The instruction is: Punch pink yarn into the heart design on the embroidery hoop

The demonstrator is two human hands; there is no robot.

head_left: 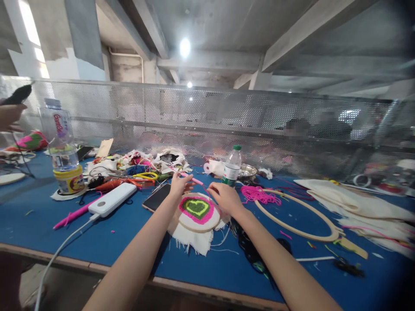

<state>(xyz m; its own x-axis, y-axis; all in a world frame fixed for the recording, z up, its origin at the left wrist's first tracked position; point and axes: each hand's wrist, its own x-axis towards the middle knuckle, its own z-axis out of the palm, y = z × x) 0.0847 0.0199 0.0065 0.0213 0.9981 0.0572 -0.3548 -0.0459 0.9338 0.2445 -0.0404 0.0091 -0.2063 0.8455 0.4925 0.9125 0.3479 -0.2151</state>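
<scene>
My left hand is closed around a pink punch needle, held above the table and pointing right. Close by on the right, my right hand pinches pink yarn at the end of the tool. Below both hands lies a round embroidery hoop with white cloth stretched in it. A tufted heart in green and yellow-green, ringed with pink, fills much of the cloth, whose frayed edge spreads past the hoop. A dark phone rests left of the hoop.
A pink yarn heap and an empty hoop lie right. Bottles stand behind. A white power bank with a cable and a magenta tool lie left. Scraps pile up before a mesh panel. Another person's hand shows far left.
</scene>
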